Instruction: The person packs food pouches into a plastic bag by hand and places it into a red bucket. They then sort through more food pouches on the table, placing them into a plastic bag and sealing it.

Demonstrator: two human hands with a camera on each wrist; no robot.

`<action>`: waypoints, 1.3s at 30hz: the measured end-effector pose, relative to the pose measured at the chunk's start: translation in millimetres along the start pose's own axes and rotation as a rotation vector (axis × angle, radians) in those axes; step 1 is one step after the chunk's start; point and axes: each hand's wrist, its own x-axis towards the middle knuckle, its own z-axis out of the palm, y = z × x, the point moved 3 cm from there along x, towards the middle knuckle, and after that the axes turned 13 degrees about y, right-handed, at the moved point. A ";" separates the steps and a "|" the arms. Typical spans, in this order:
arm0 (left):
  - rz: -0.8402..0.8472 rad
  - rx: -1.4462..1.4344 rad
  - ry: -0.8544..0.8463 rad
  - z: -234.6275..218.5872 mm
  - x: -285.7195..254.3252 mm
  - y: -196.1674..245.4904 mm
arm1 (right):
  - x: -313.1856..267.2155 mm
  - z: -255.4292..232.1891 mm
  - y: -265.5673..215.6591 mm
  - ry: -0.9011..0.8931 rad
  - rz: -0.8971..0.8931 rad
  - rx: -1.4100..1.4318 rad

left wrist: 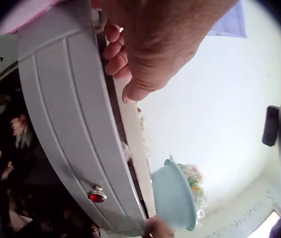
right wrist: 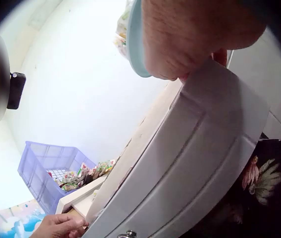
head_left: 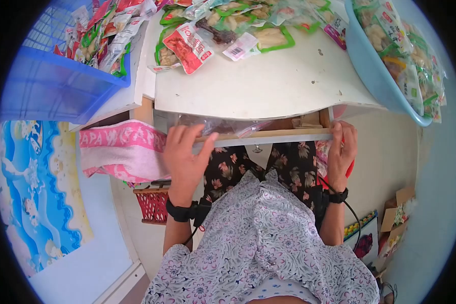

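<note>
At centre, the drawer (head_left: 268, 137) is gripped by left hand (head_left: 184, 158) and right hand (head_left: 342, 154); likely stiff, best held at both ends.

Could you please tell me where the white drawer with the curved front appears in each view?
Head: the white drawer with the curved front juts out at centre, between left hand and right hand.
Left wrist: the drawer slants from upper left down to bottom centre.
Right wrist: the drawer slants from lower centre up toward the right.
Shared landmark: the light blue plastic basin, at upper right, lower right of centre, and top centre respectively.
</note>
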 end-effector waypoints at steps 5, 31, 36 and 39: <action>0.136 -0.098 -0.146 24.6 3.9 37.3 | 1.3 2.2 -14.6 0.000 -0.049 0.029; -0.681 -1.446 0.284 -22.9 44.3 21.8 | 16.1 24.8 -95.3 -0.252 -0.103 0.526; -0.284 -1.246 0.700 -39.4 52.5 62.6 | 28.7 32.7 -133.9 -0.328 0.005 0.741; 0.248 -0.793 0.614 -66.7 62.6 90.5 | 33.6 39.5 -140.9 -0.391 0.046 0.874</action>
